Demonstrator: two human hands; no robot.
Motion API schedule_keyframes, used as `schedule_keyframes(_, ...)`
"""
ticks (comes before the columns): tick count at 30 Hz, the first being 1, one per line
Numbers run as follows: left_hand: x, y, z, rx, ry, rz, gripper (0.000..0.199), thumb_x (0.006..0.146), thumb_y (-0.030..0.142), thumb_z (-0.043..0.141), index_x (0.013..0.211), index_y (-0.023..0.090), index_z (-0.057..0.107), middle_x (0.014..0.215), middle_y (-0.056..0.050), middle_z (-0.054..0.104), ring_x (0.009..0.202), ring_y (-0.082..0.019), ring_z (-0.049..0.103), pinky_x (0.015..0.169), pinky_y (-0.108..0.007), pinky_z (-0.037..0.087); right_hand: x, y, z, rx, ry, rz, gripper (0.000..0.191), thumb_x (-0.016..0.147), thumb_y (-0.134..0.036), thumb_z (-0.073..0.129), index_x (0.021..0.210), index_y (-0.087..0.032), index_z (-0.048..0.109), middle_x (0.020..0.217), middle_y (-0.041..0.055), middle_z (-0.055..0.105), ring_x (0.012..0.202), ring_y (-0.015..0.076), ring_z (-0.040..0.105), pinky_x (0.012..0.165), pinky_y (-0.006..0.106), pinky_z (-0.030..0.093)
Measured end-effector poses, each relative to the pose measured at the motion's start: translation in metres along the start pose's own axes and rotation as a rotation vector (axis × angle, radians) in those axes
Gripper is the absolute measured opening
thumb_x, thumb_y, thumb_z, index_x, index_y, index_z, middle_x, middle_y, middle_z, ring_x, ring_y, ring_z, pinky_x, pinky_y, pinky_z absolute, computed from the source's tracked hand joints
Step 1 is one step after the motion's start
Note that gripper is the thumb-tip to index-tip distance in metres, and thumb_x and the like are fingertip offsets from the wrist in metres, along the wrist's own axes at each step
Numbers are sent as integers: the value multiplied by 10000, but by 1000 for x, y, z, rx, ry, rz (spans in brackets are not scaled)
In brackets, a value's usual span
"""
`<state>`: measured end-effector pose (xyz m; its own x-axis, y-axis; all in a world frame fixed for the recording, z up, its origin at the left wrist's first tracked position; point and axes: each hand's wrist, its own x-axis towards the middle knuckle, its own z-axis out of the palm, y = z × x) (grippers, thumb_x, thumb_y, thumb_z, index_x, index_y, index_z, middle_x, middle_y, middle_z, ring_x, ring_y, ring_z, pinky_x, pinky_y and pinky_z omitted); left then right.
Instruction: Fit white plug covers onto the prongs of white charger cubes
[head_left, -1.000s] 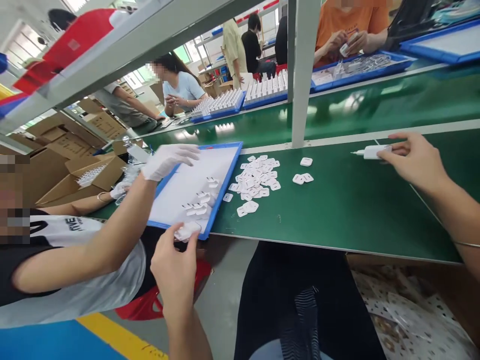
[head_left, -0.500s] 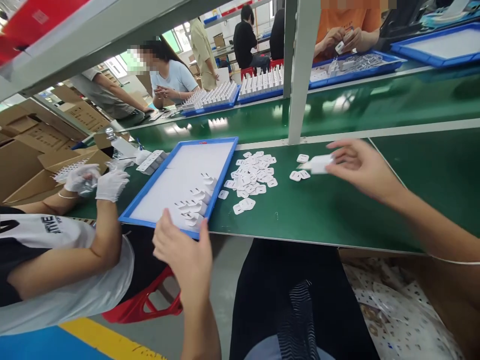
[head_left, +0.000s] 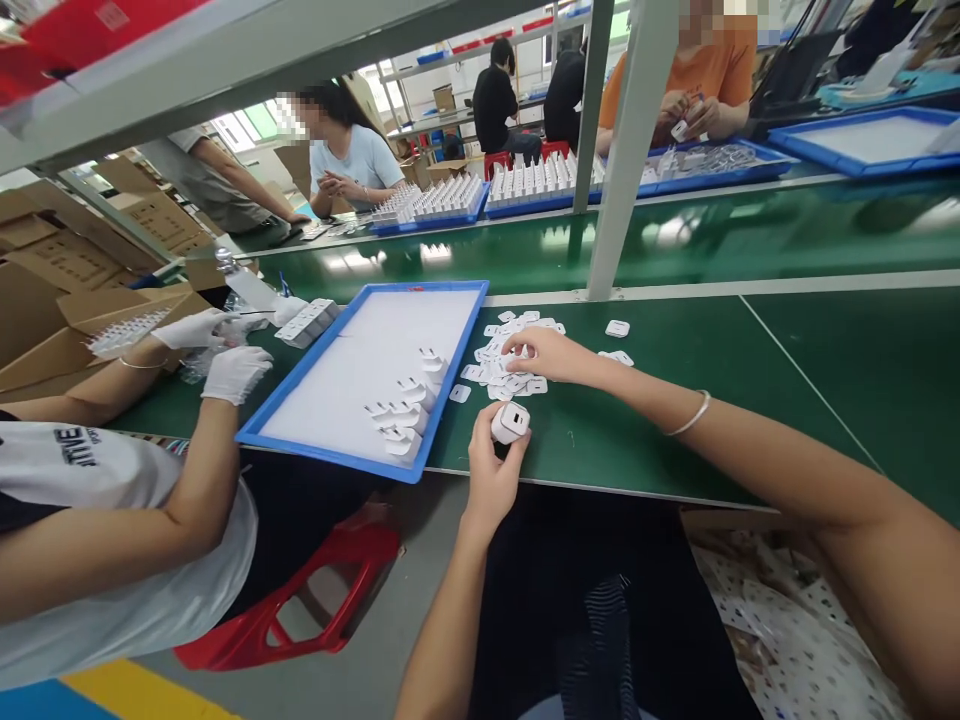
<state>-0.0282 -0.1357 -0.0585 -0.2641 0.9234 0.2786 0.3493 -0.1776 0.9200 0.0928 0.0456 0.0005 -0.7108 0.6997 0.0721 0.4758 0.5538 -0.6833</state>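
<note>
gloved hands: a co-worker's (head_left: 238, 374), well left of the left grip, past the tray.
blue tray: (head_left: 337, 380) left of the left grip, apart from it, white floor mostly bare.
pronged units: (head_left: 405, 420) white, clustered on the tray's side nearest the left grip, prongs up.
left grip: (head_left: 491, 470) fingers and thumb clamped on the white block's sides.
white block: (head_left: 510, 423) in the left grip, slotted end showing.
plate pile: (head_left: 496, 372) small white plates, just beyond the left grip, under and around the right grip's fingertips.
right grip: (head_left: 553, 357) fingers curled at the pile; can't tell if closed on a plate.
spare plates: (head_left: 617, 328) on the green surface (head_left: 787, 390), right of the right grip, near its wrist.
</note>
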Motion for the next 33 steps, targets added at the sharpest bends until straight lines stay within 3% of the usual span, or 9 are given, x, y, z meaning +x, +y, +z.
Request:
schedule_keyframes(3,-3,0,-3,-17,-45,-12,316,933,356,612,1221,249,544,1181,-89,606,1081,-229,593,969,-366,473,16,6,17,-39,12,34,295,839,-290,742,1095,-144,728,1110,135,638,959,238,570,789,326,412)
schedule_keyframes(7,-3,-2,-2,-73,-37,-31,312,922,338,628,1210,237,565,1165,-76,614,1059,-217,591,965,-352,457,17,8,25,5,56,61,139,806,-201,747,930,-139,742,991,97,673,860,202,572,712,295,386)
schedule_keyframes(12,-2,-6,-2,-245,-17,-93,328,906,347,663,1203,248,565,1123,-41,598,1001,-172,568,919,-290,446,9,8,14,150,87,71,36,802,-175,681,788,-142,679,806,49,679,751,166,573,676,280,404)
schedule_keyframes(19,5,3,0,-334,-105,-44,459,894,395,687,1288,298,473,1155,-29,501,981,-146,501,899,-265,424,-37,9,-12,615,50,66,309,772,-436,719,814,-146,621,789,49,656,608,117,510,561,254,371)
schedule_keyframes(21,9,2,5,-360,-155,20,523,901,450,661,1343,302,425,1179,-49,482,986,-163,495,916,-298,428,-55,15,-16,454,128,-27,260,841,-409,667,838,-154,618,834,63,671,669,140,552,598,267,397)
schedule_keyframes(26,12,-4,13,-347,-237,154,521,937,490,582,1383,281,414,1184,-76,469,1023,-194,473,952,-334,406,-85,25,-22,-356,378,-314,235,995,-221,456,887,-157,655,914,110,699,814,199,602,668,307,405)
schedule_keyframes(28,11,-4,11,-331,-239,156,495,958,481,551,1393,297,400,1211,-73,465,1052,-194,468,971,-332,392,-89,20,-22,-461,452,-358,240,1000,-202,464,884,-164,671,937,113,697,819,198,601,626,299,387)
schedule_keyframes(31,8,-1,7,-288,-238,140,463,987,479,491,1403,296,407,1241,-79,460,1084,-203,468,990,-341,391,-93,5,-23,-245,518,-346,190,975,-223,546,845,-173,676,943,97,680,785,172,590,597,281,398)
schedule_keyframes(33,7,2,6,-261,-258,139,455,1001,488,445,1408,284,422,1258,-89,462,1107,-217,470,998,-354,396,-95,-7,-23,124,407,-266,167,942,-270,622,817,-169,668,833,65,667,678,137,576,558,261,423)
